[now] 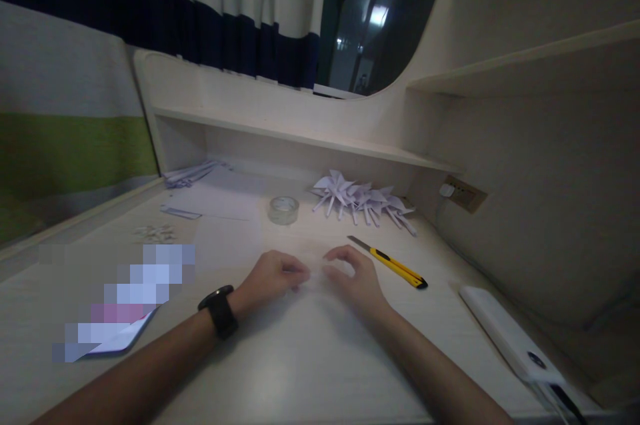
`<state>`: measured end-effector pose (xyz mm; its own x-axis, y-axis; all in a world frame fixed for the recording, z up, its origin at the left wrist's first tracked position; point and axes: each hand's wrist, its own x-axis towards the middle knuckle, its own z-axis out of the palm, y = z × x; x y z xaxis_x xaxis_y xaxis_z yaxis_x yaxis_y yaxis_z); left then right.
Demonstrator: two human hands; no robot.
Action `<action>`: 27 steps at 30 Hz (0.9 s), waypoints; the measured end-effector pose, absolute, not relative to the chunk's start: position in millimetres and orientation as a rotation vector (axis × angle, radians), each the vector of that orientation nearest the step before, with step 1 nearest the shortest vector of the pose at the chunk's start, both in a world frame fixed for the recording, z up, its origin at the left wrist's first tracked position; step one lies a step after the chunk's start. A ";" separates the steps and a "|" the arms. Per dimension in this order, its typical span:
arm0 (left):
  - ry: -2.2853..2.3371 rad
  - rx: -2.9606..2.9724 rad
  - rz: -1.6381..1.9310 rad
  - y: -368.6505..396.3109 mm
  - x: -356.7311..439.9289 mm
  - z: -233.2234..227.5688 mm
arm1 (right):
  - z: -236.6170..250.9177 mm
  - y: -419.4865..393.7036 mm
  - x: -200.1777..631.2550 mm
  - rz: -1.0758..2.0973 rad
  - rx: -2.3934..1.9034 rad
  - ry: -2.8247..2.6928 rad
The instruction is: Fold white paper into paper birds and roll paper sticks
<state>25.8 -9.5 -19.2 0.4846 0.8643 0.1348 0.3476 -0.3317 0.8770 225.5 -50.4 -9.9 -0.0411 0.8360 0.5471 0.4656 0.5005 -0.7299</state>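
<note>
Both hands hover over the middle of the desk, their fingertips facing each other a short distance apart. My left hand [277, 270], with a black watch [220, 310] on its wrist, is closed in a pinch; whatever it holds is too small or faint to name. Thumb and forefinger of my right hand [357, 276] curve toward each other with a gap between them, and nothing shows in them. A yellow utility knife [397, 266] with its blade out lies just right of that hand. Beyond my hands stands a roll of clear tape [283, 210].
Several white paper pinwheels [360, 197] lie in a row at the back right. White paper sheets [220, 193], folded strips [193, 174] and small white pieces [156, 233] lie left. A blurred-out flat item [120, 335] is front left; a white lamp-like device [510, 332] sits right.
</note>
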 end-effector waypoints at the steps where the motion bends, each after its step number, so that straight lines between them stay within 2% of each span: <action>1: 1.009 1.882 0.775 -9.3 26.0 -19.5 | -10.3 -50.0 225.8 0.455 -1.121 -1.675; 9: 1.014 1.848 0.761 -10.9 26.4 -17.4 | -11.2 -49.7 225.9 0.561 -1.094 -1.659; 27: 1.027 1.787 0.744 -12.5 29.4 -16.3 | -9.8 -57.3 221.6 0.586 -1.040 -1.748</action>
